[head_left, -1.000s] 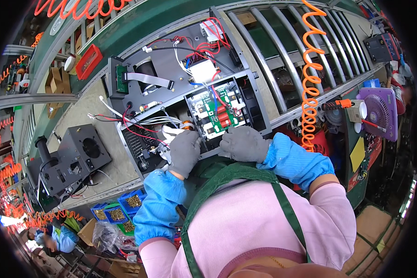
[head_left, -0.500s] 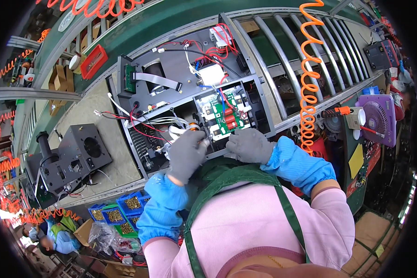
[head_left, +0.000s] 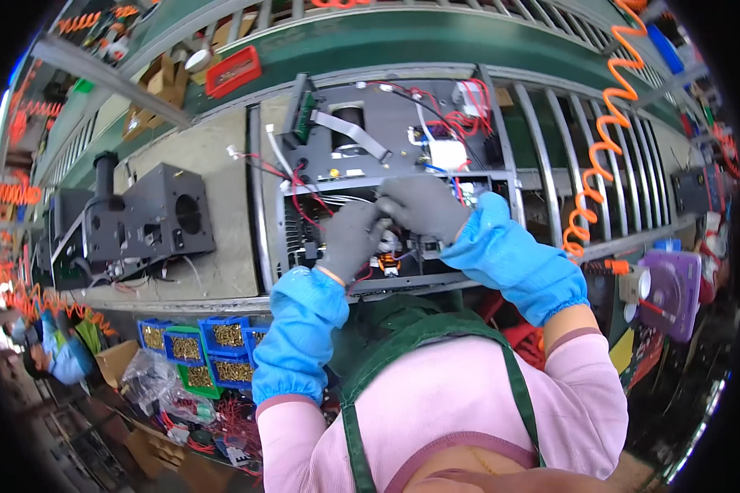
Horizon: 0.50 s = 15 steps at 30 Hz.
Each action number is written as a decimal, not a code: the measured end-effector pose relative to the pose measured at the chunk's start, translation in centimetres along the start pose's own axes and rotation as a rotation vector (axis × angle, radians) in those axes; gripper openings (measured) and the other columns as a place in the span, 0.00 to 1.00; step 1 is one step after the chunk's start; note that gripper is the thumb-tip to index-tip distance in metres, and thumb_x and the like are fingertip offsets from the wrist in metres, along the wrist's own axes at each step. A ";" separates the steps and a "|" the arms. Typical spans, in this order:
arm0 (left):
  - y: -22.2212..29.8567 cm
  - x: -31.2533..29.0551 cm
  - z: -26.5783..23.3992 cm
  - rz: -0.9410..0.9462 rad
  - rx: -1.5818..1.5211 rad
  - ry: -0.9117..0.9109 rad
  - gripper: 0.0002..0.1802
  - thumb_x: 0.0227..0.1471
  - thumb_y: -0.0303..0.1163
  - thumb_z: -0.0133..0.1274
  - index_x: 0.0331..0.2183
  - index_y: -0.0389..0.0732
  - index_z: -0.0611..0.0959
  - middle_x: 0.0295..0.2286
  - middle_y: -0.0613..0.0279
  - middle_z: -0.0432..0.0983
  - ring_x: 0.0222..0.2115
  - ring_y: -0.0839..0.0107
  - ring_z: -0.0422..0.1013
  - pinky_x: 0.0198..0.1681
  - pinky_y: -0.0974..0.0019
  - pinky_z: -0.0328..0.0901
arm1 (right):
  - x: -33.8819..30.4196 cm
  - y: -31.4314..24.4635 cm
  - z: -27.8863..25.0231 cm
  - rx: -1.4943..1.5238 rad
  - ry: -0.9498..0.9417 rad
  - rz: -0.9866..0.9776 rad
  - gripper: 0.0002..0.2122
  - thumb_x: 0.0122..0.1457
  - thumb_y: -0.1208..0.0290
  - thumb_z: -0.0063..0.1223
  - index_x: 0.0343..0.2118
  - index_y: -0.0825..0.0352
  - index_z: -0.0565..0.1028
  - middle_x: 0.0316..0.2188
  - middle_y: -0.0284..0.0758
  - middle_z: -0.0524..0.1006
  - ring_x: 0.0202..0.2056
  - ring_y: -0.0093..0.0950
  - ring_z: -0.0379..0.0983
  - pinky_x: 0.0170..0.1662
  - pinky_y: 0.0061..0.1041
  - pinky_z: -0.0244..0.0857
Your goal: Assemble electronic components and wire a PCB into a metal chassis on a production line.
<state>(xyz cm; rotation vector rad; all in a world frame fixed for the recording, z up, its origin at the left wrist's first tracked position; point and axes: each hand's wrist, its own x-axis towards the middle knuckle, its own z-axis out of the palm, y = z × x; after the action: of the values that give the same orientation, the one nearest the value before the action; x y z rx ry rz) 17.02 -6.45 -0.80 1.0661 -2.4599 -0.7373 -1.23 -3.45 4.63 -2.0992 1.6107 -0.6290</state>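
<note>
Two grey-gloved hands meet inside one open black chassis (head_left: 304, 238): the left hand (head_left: 352, 238) and right hand (head_left: 423, 205) touch, fingers curled over wiring; what they grip is hidden. Left of them stands one black housing (head_left: 160, 218); below-left, three blue bins (head_left: 201, 345) of brass screws.

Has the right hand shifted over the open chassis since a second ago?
Yes. The right hand now sits left of where it was, over the wiring beside the left hand, hiding the green circuit board it previously sat below in the open chassis.
</note>
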 end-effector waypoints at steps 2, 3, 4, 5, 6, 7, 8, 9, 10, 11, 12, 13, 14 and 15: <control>0.3 -0.1 0.4 0.002 0.039 0.021 0.09 0.43 0.33 0.58 0.31 0.44 0.80 0.27 0.57 0.74 0.33 0.56 0.72 0.37 0.56 0.67 | 0.7 0.5 -0.6 0.002 -0.035 -0.185 0.08 0.54 0.65 0.51 0.29 0.65 0.75 0.23 0.41 0.75 0.27 0.43 0.73 0.29 0.39 0.65; 0.5 -0.2 0.6 -0.048 0.048 0.002 0.08 0.43 0.31 0.56 0.30 0.43 0.79 0.27 0.57 0.74 0.34 0.55 0.71 0.39 0.55 0.67 | 0.5 0.7 -0.7 -0.080 -0.108 -0.255 0.07 0.53 0.66 0.51 0.29 0.63 0.74 0.21 0.39 0.74 0.24 0.40 0.72 0.26 0.39 0.64; -0.1 -0.5 1.1 0.022 0.001 0.078 0.08 0.43 0.31 0.55 0.30 0.43 0.79 0.27 0.57 0.74 0.34 0.55 0.72 0.38 0.55 0.67 | 0.3 -0.2 -1.0 -0.304 -0.186 -0.391 0.06 0.52 0.66 0.52 0.31 0.61 0.73 0.19 0.35 0.72 0.22 0.37 0.71 0.23 0.37 0.64; -0.8 -0.6 1.5 0.103 -0.047 0.153 0.07 0.43 0.30 0.54 0.30 0.44 0.79 0.27 0.57 0.74 0.34 0.55 0.72 0.38 0.54 0.67 | 0.0 -0.2 -1.2 -0.399 -0.231 -0.547 0.08 0.51 0.67 0.53 0.34 0.59 0.73 0.17 0.32 0.70 0.20 0.34 0.70 0.21 0.35 0.65; -0.4 -0.7 1.0 0.105 -0.030 0.135 0.08 0.44 0.31 0.53 0.31 0.45 0.80 0.27 0.57 0.74 0.33 0.56 0.73 0.36 0.54 0.68 | -0.5 -0.4 -1.6 -0.383 -0.234 -0.629 0.07 0.53 0.66 0.51 0.31 0.63 0.74 0.23 0.35 0.75 0.25 0.33 0.74 0.25 0.33 0.68; -0.3 -0.7 0.9 0.063 -0.024 0.071 0.10 0.42 0.31 0.54 0.32 0.44 0.80 0.28 0.58 0.75 0.33 0.57 0.73 0.36 0.55 0.68 | -0.4 -0.4 -1.8 -0.165 -0.283 -0.466 0.07 0.54 0.66 0.51 0.31 0.63 0.74 0.23 0.35 0.75 0.24 0.31 0.73 0.24 0.31 0.67; -0.3 -0.7 0.7 0.015 -0.016 0.013 0.11 0.41 0.30 0.55 0.32 0.43 0.80 0.29 0.59 0.75 0.34 0.58 0.73 0.36 0.56 0.69 | -0.1 -0.6 -1.9 0.048 -0.336 -0.305 0.07 0.55 0.66 0.51 0.31 0.64 0.74 0.23 0.35 0.75 0.23 0.29 0.73 0.23 0.29 0.66; -0.5 -0.8 0.3 -0.042 -0.001 -0.042 0.13 0.40 0.30 0.56 0.33 0.43 0.80 0.30 0.60 0.76 0.35 0.59 0.73 0.36 0.57 0.69 | 0.7 -0.9 -1.9 0.261 -0.395 -0.147 0.08 0.56 0.66 0.51 0.32 0.65 0.74 0.23 0.35 0.76 0.22 0.27 0.72 0.22 0.27 0.66; -0.3 -0.5 0.6 -0.060 0.030 -0.063 0.10 0.41 0.31 0.55 0.31 0.43 0.81 0.29 0.59 0.76 0.34 0.58 0.74 0.35 0.56 0.69 | 1.5 -0.8 -2.2 0.493 -0.480 0.188 0.09 0.59 0.65 0.50 0.31 0.66 0.74 0.23 0.34 0.75 0.20 0.23 0.70 0.21 0.23 0.64; -0.4 -0.4 0.7 -0.096 0.073 -0.085 0.08 0.43 0.32 0.54 0.29 0.43 0.82 0.28 0.58 0.76 0.33 0.57 0.74 0.34 0.56 0.70 | 2.7 -0.8 -2.1 0.712 -0.576 0.525 0.10 0.61 0.64 0.49 0.31 0.67 0.73 0.23 0.33 0.75 0.18 0.19 0.67 0.20 0.19 0.62; 0.6 -0.2 -1.1 -0.337 -0.299 -0.207 0.08 0.44 0.32 0.53 0.28 0.42 0.82 0.27 0.57 0.76 0.32 0.55 0.75 0.33 0.55 0.70 | 3.4 -1.0 -1.9 0.784 -0.659 0.568 0.11 0.62 0.65 0.48 0.31 0.68 0.73 0.22 0.31 0.74 0.18 0.18 0.65 0.19 0.17 0.60; 1.8 0.1 -2.8 -0.552 -0.694 -0.298 0.08 0.45 0.33 0.51 0.27 0.42 0.83 0.26 0.55 0.76 0.32 0.54 0.75 0.32 0.54 0.70 | 3.7 -1.1 -2.0 0.844 -0.740 0.620 0.11 0.63 0.65 0.46 0.30 0.68 0.73 0.21 0.29 0.73 0.17 0.16 0.64 0.19 0.15 0.59; 1.0 -0.1 -1.8 -0.361 -0.411 -0.223 0.09 0.45 0.33 0.51 0.27 0.41 0.82 0.26 0.54 0.76 0.33 0.53 0.75 0.33 0.53 0.69 | 4.2 -1.2 -1.9 0.849 -0.781 0.672 0.10 0.62 0.66 0.48 0.29 0.68 0.73 0.21 0.30 0.73 0.17 0.16 0.64 0.19 0.15 0.58; 0.2 -0.2 -0.4 -0.174 -0.122 -0.167 0.09 0.45 0.33 0.51 0.28 0.39 0.82 0.27 0.52 0.76 0.33 0.53 0.75 0.33 0.53 0.69 | 4.7 -1.0 -1.8 0.845 -0.811 0.734 0.09 0.61 0.67 0.49 0.28 0.68 0.72 0.21 0.30 0.73 0.17 0.17 0.65 0.19 0.15 0.58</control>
<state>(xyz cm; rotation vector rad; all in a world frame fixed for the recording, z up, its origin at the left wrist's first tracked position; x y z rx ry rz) 17.27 -6.35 -0.38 1.2268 -2.4414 -1.0554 -0.45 -7.82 7.11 -0.8494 1.1701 -0.1027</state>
